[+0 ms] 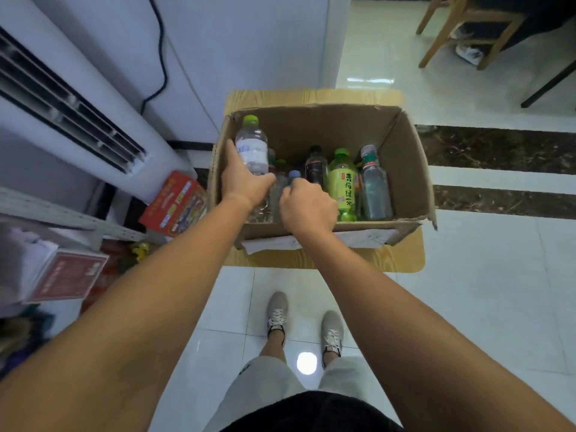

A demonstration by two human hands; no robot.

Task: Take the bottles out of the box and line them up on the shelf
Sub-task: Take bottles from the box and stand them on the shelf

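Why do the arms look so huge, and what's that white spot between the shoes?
Head view: the wide-angle lens stretches the forearms near the edges; the spot is glare, likely a lamp reflected in glossy floor tile; left-edge clutter is blurred.

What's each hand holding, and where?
The left hand grips the clear bottle round its lower half. The right hand grips a blue-capped bottle near its neck.

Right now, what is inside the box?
Bottles: a green-capped bottle in the left hand, a dark bottle, a green tea bottle, a grey-capped bottle. The right hand grips a blue-capped bottle, hiding its body.
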